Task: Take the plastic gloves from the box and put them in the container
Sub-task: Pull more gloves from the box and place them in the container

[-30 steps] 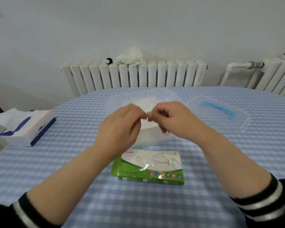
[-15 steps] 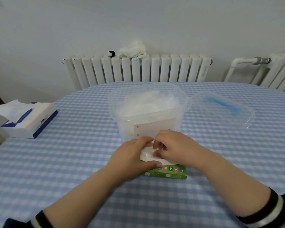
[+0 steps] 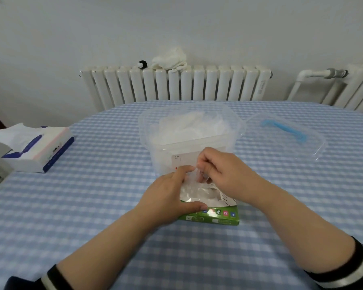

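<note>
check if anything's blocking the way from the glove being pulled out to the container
Nothing visible does. The right hand pinches a plastic glove above the green box, and the container stands just behind, open-topped, its lid off to the right.

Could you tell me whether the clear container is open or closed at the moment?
Open: the container has no cover, gloves showing inside, and its lid lies beside it on the table.
</note>
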Motion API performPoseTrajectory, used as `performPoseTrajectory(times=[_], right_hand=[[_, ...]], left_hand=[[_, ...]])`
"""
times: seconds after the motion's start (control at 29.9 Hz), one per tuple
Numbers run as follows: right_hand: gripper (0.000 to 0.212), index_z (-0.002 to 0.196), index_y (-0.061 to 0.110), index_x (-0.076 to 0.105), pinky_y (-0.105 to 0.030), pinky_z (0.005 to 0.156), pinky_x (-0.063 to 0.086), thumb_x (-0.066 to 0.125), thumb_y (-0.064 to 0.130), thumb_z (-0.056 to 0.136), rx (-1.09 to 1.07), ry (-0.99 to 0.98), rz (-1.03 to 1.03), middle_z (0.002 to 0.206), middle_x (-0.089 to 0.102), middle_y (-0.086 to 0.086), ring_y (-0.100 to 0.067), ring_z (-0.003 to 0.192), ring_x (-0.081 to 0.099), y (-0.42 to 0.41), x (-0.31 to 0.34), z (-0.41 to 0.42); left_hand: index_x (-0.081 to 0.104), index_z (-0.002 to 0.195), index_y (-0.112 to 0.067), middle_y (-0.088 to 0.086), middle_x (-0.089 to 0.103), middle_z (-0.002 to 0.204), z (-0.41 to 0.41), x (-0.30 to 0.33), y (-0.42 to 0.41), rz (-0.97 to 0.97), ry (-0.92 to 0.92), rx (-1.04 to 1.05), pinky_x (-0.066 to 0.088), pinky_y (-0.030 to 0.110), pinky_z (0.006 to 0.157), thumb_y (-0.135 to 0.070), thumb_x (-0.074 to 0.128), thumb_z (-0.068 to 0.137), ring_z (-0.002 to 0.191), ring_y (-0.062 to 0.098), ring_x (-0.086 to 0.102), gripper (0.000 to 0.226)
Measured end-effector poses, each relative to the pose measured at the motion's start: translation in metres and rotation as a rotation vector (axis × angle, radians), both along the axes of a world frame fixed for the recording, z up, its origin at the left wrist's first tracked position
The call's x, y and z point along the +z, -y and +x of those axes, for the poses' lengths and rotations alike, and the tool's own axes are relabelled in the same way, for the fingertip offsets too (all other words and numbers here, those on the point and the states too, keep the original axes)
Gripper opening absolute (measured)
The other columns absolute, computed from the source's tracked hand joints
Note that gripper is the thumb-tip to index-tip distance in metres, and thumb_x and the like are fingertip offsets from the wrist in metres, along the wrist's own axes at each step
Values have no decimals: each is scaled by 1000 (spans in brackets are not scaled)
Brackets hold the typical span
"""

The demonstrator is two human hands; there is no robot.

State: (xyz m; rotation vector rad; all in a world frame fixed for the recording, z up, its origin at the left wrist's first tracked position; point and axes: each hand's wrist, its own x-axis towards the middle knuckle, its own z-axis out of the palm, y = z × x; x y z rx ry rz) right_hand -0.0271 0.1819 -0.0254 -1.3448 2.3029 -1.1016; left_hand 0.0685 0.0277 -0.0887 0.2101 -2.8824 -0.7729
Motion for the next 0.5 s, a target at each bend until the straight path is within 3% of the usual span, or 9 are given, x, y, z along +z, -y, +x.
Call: performPoseTrajectory(times=[0.13, 0.23, 0.37, 0.5], right_hand=[[25, 82, 11, 51, -29, 66, 57, 39, 17, 103, -55, 296, -150, 71, 67, -3, -14, 65, 65, -4, 6, -3], [35, 74, 8, 52, -26, 54, 50, 33, 8, 103, -91, 666, -490, 61, 59, -8, -18, 54, 57, -5, 22, -4], [38, 68, 7, 48, -25, 49, 42, 31, 7, 102, -140, 727, -759, 56, 54, -5, -17, 49, 49, -12, 36, -12], [43, 64, 10, 50, -23, 46, 43, 31, 16, 102, -118, 932, -997, 53, 48, -2, -13, 47, 47, -15, 34, -14]], left_hand=[[27, 141, -37, -21, 51, 120, 3, 1, 0, 21, 13, 7, 44, 27, 89, -69, 74, 63, 115, 7, 52, 96], [29, 140, -36, -13, 55, 126, 4, 3, 0, 29, 6, 10, 45, 29, 89, -67, 75, 64, 116, 11, 53, 94], [30, 136, -40, -15, 56, 127, 4, 3, 1, 27, -9, -6, 47, 32, 88, -70, 73, 64, 114, 12, 54, 90], [30, 137, -37, -19, 54, 127, 7, 4, 1, 6, 1, -7, 44, 26, 89, -71, 72, 64, 115, 8, 51, 91]])
